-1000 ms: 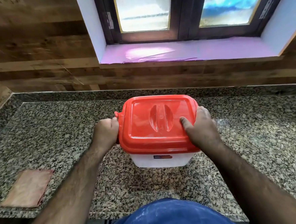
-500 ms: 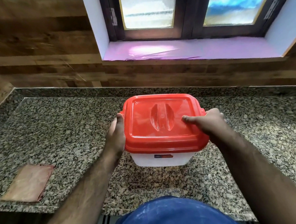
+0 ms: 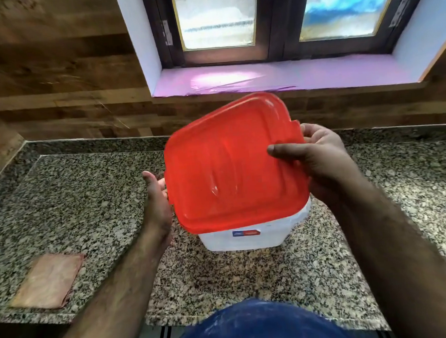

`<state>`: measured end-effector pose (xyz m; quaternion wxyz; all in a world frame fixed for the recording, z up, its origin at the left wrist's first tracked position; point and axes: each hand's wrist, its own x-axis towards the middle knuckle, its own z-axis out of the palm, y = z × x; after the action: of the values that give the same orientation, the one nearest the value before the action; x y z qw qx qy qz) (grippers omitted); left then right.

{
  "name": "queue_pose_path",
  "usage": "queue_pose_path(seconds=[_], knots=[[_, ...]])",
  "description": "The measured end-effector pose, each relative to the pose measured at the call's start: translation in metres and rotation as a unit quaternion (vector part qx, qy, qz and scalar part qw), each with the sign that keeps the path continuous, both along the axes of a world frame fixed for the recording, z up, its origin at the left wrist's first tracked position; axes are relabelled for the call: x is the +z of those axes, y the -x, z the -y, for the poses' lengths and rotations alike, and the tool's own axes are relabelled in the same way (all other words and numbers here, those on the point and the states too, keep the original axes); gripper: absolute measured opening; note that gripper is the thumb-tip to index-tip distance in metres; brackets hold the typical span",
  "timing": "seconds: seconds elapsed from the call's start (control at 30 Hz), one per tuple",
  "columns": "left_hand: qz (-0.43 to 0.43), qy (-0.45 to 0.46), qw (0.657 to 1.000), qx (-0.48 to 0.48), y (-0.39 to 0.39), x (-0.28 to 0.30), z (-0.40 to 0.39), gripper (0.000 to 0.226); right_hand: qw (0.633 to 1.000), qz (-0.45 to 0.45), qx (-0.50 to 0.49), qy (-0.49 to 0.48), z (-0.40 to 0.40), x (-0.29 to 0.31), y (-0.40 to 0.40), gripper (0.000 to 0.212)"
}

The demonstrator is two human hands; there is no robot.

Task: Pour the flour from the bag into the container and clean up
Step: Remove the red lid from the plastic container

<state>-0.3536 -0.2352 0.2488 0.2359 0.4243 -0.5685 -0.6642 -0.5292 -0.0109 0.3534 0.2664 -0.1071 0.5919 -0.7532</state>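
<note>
The right hand (image 3: 321, 159) pinched the red lid (image 3: 232, 165), tilted above the white container (image 3: 247, 235) at mid-tabletop (image 3: 86, 194); the left hand (image 3: 156, 200), open, touched its edge. No flour bag showed; pouring seemingly remained.

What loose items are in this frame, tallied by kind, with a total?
Red lid: 1
White container: 1
Pinkish cloth: 1
Total: 3

The right hand grips the lid, which is tilted above the container; the left hand is at its left edge.
</note>
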Motion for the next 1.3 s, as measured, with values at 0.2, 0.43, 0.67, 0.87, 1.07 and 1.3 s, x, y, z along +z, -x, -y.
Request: queue_pose_path(seconds=[0.2,0.43,0.67,0.87,1.07,1.3], knots=[[-0.023,0.265,0.961,0.081,-0.004,0.002,-0.021,0.074,0.989,-0.020,-0.065,0.134,-0.025,0.030,0.020,0.027],[0.037,0.569,0.772,-0.280,0.018,0.002,-0.060,0.071,0.959,-0.191,-0.179,0.106,-0.047,0.012,0.046,0.035],[0.208,0.621,0.608,-0.449,0.047,-0.001,-0.087,0.061,0.838,-0.491,-0.169,-0.166,-0.068,-0.046,0.075,0.022],[0.193,0.633,0.602,-0.446,0.049,-0.009,-0.087,0.056,0.751,-0.535,-0.131,-0.363,-0.086,-0.135,0.089,0.016],[0.178,0.651,0.605,-0.423,0.048,-0.015,-0.085,0.062,0.706,-0.534,-0.046,-0.463,-0.126,-0.228,0.088,0.013],[0.160,0.655,0.612,-0.414,0.046,-0.019,-0.085,0.058,0.640,-0.528,0.147,-0.539,-0.147,-0.276,0.080,0.017]])
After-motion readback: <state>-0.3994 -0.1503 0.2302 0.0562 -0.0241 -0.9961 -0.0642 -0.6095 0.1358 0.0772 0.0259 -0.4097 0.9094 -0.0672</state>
